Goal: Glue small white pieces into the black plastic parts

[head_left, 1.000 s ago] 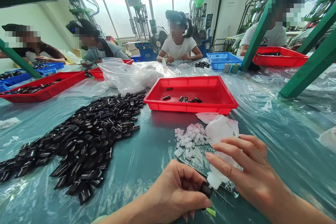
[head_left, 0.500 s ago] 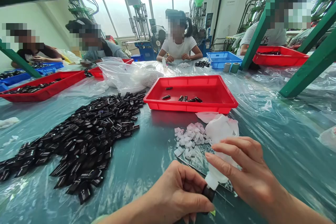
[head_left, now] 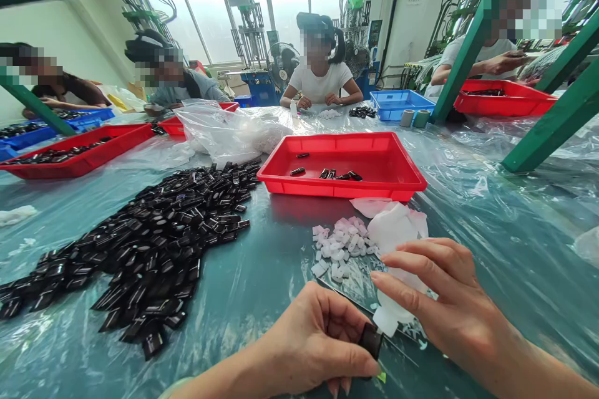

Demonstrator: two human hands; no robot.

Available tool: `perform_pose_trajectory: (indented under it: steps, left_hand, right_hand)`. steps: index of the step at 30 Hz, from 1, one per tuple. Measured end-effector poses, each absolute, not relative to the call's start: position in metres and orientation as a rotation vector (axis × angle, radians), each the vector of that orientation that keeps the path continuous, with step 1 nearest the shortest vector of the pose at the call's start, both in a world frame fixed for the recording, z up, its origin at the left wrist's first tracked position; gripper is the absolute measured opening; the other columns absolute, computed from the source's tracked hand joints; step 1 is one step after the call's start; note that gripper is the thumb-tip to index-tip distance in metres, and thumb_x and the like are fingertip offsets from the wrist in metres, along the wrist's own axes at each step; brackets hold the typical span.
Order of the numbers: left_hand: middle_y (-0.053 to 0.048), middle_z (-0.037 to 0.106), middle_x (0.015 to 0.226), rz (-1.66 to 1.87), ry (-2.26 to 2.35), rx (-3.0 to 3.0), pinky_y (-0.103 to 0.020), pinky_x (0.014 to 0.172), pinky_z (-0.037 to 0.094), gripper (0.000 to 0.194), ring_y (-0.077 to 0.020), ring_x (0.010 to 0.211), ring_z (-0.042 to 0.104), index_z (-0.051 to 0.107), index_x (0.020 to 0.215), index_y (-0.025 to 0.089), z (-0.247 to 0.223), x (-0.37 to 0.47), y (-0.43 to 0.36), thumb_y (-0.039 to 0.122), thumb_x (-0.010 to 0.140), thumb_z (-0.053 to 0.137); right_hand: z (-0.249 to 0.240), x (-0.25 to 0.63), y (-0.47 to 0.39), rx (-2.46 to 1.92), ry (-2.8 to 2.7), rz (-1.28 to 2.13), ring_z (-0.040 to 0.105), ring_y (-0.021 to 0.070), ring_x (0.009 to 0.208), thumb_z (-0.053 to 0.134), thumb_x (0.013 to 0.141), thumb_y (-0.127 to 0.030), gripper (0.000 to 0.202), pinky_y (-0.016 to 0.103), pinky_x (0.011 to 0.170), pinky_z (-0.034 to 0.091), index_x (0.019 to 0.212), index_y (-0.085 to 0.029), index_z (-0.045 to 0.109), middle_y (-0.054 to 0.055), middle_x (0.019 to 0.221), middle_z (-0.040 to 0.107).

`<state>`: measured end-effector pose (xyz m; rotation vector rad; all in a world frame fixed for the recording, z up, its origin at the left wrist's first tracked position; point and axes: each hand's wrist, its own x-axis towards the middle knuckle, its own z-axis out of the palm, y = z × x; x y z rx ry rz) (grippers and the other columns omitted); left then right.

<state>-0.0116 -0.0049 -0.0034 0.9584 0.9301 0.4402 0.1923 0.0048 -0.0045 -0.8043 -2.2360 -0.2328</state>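
Near the bottom centre, my left hand (head_left: 322, 343) is closed around a small black plastic piece (head_left: 371, 341), pinched between thumb and fingers. A yellow-green bit (head_left: 382, 377) shows below the thumb. My right hand (head_left: 449, 305) curves around a translucent white squeeze bottle (head_left: 405, 292), its thumb hidden. The bottle tilts down, its white cap (head_left: 386, 322) and thin tip close to the black piece; whether they touch I cannot tell. Just beyond are small white pieces (head_left: 344, 243), some pinkish, and a crumpled white bag or sheet (head_left: 397, 224).
A large heap of black pieces (head_left: 154, 243) spreads on the left. Ahead stands a red tray (head_left: 341, 187) with several black pieces. Clear plastic bags (head_left: 219, 131) lie behind the heap. Green posts (head_left: 547, 118) rise at right. Several people sit around the table with blue and red trays.
The bottle's cap has drawn slightly right, away from the black piece, exposing its thin tip. My left hand keeps its hold. At the far right, a person's hand has come up above the red tray.
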Motion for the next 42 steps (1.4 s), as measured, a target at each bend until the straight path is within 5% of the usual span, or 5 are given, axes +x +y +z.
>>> perform_pose_trajectory:
  steps: [42]
  left_hand:
    - [0.003, 0.051, 0.043, 0.431, 0.955, 1.021, -0.014, 0.034, 0.033, 0.022, -0.0044, 0.034, 0.042, 0.063, 0.064, 0.009, -0.0003, -0.0066, -0.0073, 0.026, 0.056, 0.077]
  right_hand:
    - [-0.0073, 0.19, 0.0092, -0.851, -2.229, -0.196, 0.05, 0.0235, 0.099, 0.04, 0.084, 0.0, 0.034, 0.042, 0.083, 0.038, 0.102, -0.02, 0.061, 0.008, 0.098, 0.061]
